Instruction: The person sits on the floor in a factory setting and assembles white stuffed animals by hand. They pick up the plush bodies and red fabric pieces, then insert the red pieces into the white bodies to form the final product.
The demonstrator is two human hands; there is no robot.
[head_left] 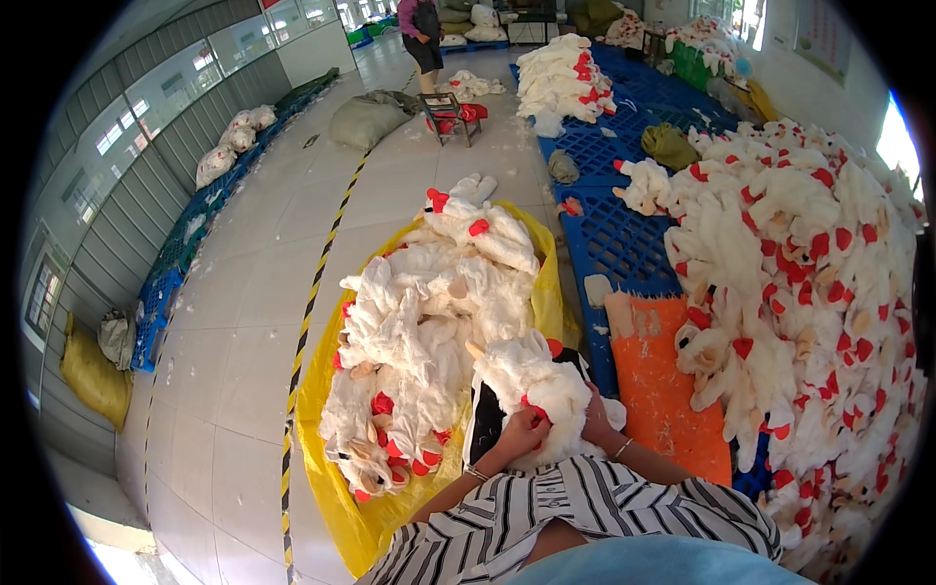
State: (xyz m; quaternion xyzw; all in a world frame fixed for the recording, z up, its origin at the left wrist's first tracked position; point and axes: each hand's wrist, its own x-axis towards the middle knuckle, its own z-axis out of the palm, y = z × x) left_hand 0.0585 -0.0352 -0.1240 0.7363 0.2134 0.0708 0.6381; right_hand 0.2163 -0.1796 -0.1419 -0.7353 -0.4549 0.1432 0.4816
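Note:
A fluffy white plush toy skin [534, 373] with red patches lies across my lap, limp and unstuffed-looking. My left hand [520, 437] is closed with its fingertips pinched at a small red part on the near side of the plush. My right hand [598, 421] grips the right side of the same plush, its fingers partly sunk in the fur. Just left of it, a heap of similar white plush skins [419, 302] with red and beige parts fills an open yellow sack [327, 478]. Under the plush, a black and white surface [485, 421] partly shows.
A large pile of white and red plush skins [799, 253] rises at the right on blue plastic pallets [624, 234]. An orange mat [668, 380] lies beside me. Ahead are a low chair [450, 117], a grey-green sack [366, 119] and a standing person [424, 44]. Striped tape [320, 292] runs along the floor.

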